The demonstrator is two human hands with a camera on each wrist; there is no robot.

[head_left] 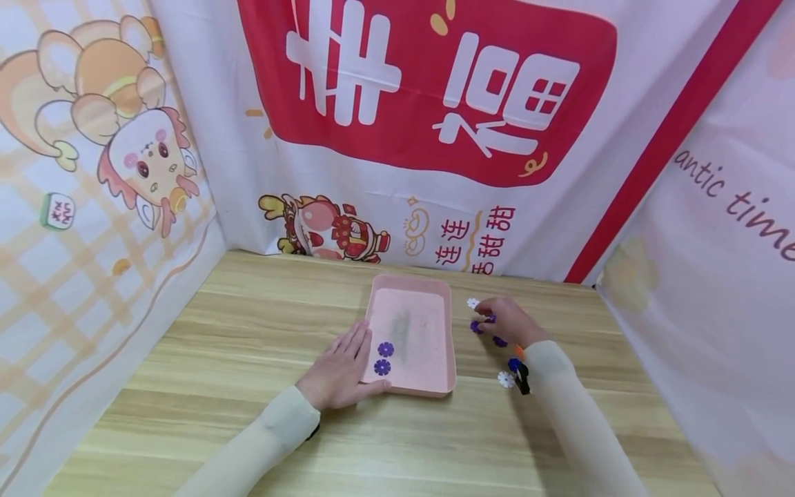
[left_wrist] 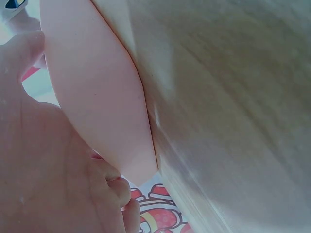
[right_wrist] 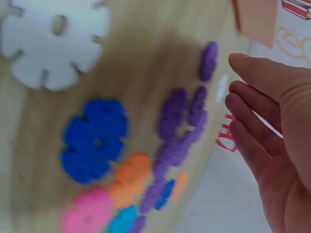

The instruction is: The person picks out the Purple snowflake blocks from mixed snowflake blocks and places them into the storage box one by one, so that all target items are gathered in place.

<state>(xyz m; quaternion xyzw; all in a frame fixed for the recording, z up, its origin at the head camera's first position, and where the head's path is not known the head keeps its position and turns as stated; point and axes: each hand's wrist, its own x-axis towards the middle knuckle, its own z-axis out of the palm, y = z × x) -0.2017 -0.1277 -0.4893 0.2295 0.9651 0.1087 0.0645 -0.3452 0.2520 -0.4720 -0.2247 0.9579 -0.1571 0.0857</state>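
Observation:
My left hand (head_left: 340, 369) rests along the left side of a pink tray (head_left: 425, 352), fingers straight over the rim and thumb at the near left corner. The left wrist view shows its thumb and fingers against the tray wall (left_wrist: 97, 92). Inside the tray, two purple snowflake discs (head_left: 384, 359) lie at the left. Right of the tray, my right hand (head_left: 512, 323) hovers among loose purple snowflake discs (head_left: 475, 327). In the right wrist view its extended fingers are beside a purple disc (right_wrist: 208, 61), with a visible gap between thumb and disc.
A white disc (head_left: 473, 303) lies beyond my right hand, another white disc (head_left: 506, 379) nearer me. Blue (right_wrist: 95, 141), orange (right_wrist: 131, 179), pink (right_wrist: 88, 213) and light blue (right_wrist: 124, 222) discs lie close together. Printed cloth (head_left: 397, 159) hangs behind the wooden table (head_left: 279, 297).

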